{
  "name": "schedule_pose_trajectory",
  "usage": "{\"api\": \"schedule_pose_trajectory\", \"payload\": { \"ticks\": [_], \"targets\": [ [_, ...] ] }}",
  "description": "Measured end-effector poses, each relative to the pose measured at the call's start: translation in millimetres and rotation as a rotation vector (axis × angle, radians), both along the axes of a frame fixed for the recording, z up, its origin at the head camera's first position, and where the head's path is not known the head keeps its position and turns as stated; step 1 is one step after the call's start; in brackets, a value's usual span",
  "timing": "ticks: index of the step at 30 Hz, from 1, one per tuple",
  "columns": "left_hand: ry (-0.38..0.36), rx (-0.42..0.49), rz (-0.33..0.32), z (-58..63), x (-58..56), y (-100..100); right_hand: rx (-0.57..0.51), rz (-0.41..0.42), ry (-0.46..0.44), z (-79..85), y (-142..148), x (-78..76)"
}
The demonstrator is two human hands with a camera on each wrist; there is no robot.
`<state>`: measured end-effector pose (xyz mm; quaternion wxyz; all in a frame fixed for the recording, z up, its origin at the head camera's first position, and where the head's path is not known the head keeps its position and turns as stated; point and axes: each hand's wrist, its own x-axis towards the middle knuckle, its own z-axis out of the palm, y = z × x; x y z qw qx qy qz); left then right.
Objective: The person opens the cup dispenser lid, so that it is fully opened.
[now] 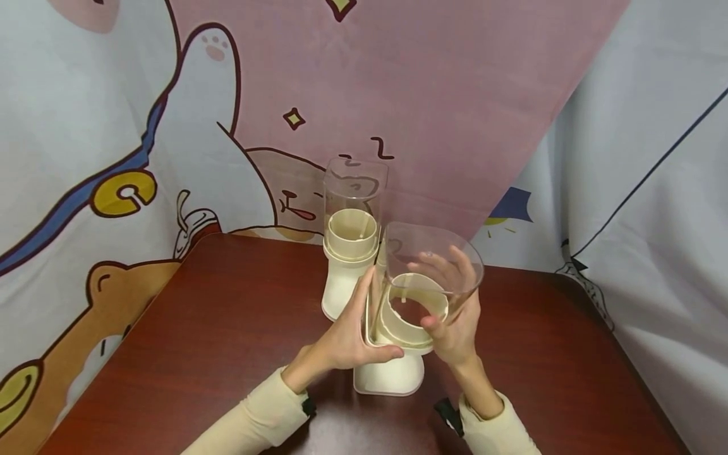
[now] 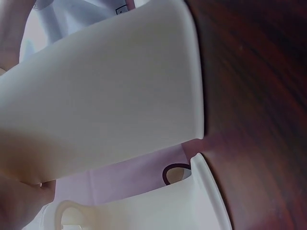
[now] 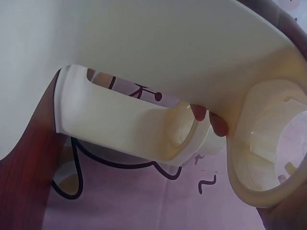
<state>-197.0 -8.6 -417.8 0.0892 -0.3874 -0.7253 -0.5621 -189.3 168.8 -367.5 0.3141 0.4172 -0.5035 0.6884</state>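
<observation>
Nearest me on the table is a dispenser (image 1: 392,374) with a cream stand, a cream ring and a wide clear container (image 1: 435,293) on top. My left hand (image 1: 345,344) grips its left side, thumb across the front below the container. On the other side my right hand (image 1: 458,328) holds the clear wall, thumb in front and fingers seen through the plastic behind. The stand's foot appears to sit on the table in the left wrist view. In the right wrist view, fingertips (image 3: 218,124) show beside the cream ring opening (image 3: 261,139).
A similar dispenser (image 1: 341,278) with a clear container stands upright just behind and left. Both are on a dark red-brown table (image 1: 239,328). Printed cloth (image 1: 432,114) hangs behind the table's back edge and at both sides.
</observation>
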Motion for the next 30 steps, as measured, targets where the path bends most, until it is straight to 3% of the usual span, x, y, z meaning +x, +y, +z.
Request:
{"api": "schedule_pose_trajectory", "payload": {
  "ticks": [8,15,27,30],
  "targets": [
    [-0.006,-0.049,0.03,2.9,3.7,-0.8,-0.002,-0.011,0.041,-0.4,0.9,0.1],
    [0.037,-0.06,0.052,4.5,3.2,-0.3,-0.004,-0.012,0.055,-0.4,2.4,-4.0],
    [0.014,-0.009,0.025,0.3,1.4,0.1,-0.013,-0.04,-0.039,-1.8,2.6,-4.1],
    [0.021,-0.004,0.022,-0.8,1.0,0.4,-0.011,-0.041,-0.028,-1.0,2.2,-4.0]
  ]
}}
